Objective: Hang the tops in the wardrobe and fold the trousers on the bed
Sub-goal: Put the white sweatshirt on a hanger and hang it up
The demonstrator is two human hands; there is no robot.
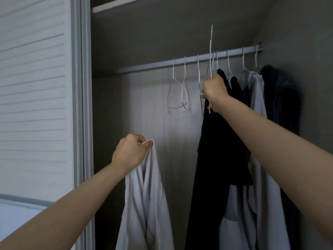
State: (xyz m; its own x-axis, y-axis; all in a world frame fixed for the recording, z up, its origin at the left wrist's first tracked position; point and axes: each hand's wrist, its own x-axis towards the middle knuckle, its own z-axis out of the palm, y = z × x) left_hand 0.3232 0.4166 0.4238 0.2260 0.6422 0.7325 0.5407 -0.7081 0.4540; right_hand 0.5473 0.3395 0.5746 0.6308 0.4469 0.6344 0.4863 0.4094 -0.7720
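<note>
A slatted door (34, 105) stands at the left edge. Beside it the left hand (130, 152) grips a white top (146, 204) by its upper edge; the cloth hangs below the fist, inside the open wardrobe. Two bare hangers (178, 92) hang on the rail (189, 60). The right hand (214, 89) clenches a white hanger (210, 51) lifted above the rail, before a black garment (219, 145) and pale clothes (259, 177).

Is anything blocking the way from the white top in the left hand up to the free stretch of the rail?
Nothing visible does. The white top hangs from the left hand, below the bare left stretch of the rail. Empty hangers sit further right. The right hand grips a white hanger there.
</note>
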